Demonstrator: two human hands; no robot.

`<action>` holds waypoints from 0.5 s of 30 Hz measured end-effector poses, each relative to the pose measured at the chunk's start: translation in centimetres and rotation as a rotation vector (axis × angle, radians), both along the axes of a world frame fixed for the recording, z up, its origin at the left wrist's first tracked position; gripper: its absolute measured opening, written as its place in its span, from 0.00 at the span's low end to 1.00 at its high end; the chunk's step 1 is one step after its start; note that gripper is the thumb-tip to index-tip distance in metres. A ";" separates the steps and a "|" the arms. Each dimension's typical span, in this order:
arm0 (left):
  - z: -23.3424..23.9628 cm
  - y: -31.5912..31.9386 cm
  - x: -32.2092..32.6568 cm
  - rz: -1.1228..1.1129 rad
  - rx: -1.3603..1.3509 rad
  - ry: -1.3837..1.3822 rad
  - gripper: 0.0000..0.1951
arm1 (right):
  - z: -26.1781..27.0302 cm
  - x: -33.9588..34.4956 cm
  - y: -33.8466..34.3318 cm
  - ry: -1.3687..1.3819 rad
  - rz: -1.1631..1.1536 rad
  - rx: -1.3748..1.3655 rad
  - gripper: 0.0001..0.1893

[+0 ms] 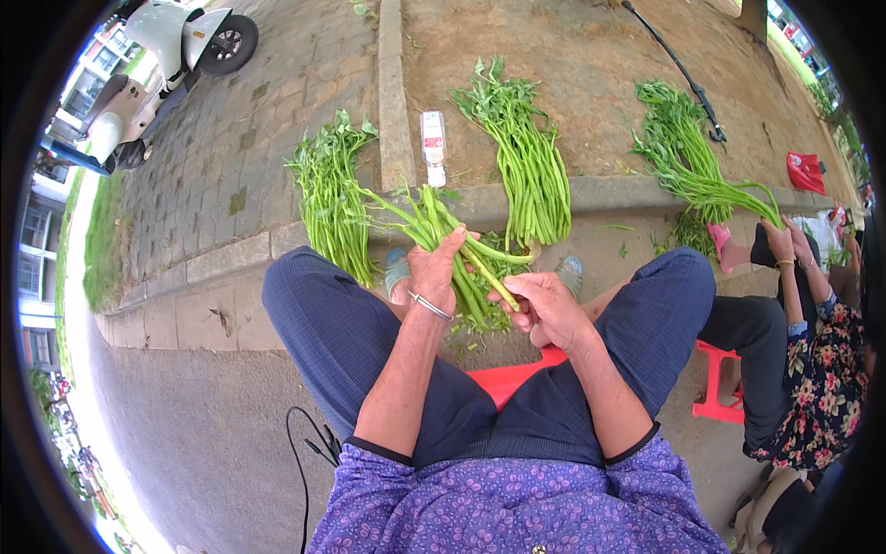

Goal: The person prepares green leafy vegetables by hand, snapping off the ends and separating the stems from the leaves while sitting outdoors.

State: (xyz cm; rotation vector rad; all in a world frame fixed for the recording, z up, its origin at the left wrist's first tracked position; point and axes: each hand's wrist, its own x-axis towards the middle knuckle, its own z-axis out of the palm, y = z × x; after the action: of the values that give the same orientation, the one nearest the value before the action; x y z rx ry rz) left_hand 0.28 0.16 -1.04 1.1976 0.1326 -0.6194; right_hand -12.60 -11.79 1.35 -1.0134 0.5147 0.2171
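A small bunch of long-stemmed leafy greens (429, 228) is gripped in my left hand (435, 271), which wears a metal bangle; the stem ends point down towards my lap. My right hand (547, 305) pinches the tip of a thicker, yellowish stem (493, 278) that runs up into the bunch. Beyond my knees lie a pile of the same greens (332, 201) on the paving at the left and another pile (533, 166) across the kerb in the middle. Loose leaves and cut bits (491, 318) are scattered on the ground between my feet, partly hidden by my hands.
A plastic bottle (434, 149) lies by the kerb (609, 192). At the right, a seated person holds stems from a third pile (682, 149), near a red stool (716, 388) and a red bag (806, 173). A black pole (678, 69) lies on the soil. A scooter (159, 55) stands upper left.
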 end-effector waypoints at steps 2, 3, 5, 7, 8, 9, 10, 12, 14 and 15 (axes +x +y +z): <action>0.3 -0.1 -0.1 -0.019 0.005 -0.013 0.11 | 0.0 -0.1 0.0 0.014 0.007 0.049 0.15; 0.5 -0.1 -0.1 -0.026 0.014 -0.019 0.11 | 0.3 0.0 0.0 0.010 0.024 0.044 0.15; 0.5 0.0 -0.2 -0.041 0.026 -0.035 0.12 | 0.2 0.0 0.0 -0.008 0.048 0.042 0.15; 0.6 0.0 -0.1 -0.058 0.030 -0.058 0.12 | -0.4 -0.1 -0.3 -0.037 0.058 0.048 0.15; 0.6 0.0 -0.1 -0.062 0.016 -0.060 0.12 | -0.6 -0.2 -0.4 -0.052 0.052 -0.010 0.15; 0.6 0.0 -0.1 -0.064 0.004 -0.061 0.12 | -0.8 -0.2 -0.4 -0.066 0.048 -0.067 0.15; 0.6 0.0 -0.2 -0.066 -0.008 -0.063 0.12 | -0.8 -0.2 -0.4 -0.080 0.043 -0.124 0.14; 0.7 0.0 -0.1 -0.068 -0.009 -0.063 0.13 | -0.3 -0.2 -0.2 -0.077 0.043 -0.194 0.14; 0.7 0.1 -0.1 -0.062 -0.007 -0.065 0.12 | -0.2 -0.1 0.0 -0.069 0.042 -0.233 0.14; 0.6 0.1 -0.1 -0.057 -0.006 -0.066 0.12 | -0.2 -0.2 0.0 -0.062 0.040 -0.238 0.14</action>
State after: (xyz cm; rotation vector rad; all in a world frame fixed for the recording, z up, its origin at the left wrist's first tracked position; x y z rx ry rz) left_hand 0.15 0.24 -0.40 1.2183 0.0417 -0.6288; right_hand -12.77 -11.80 1.17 -1.2596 0.4715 0.1622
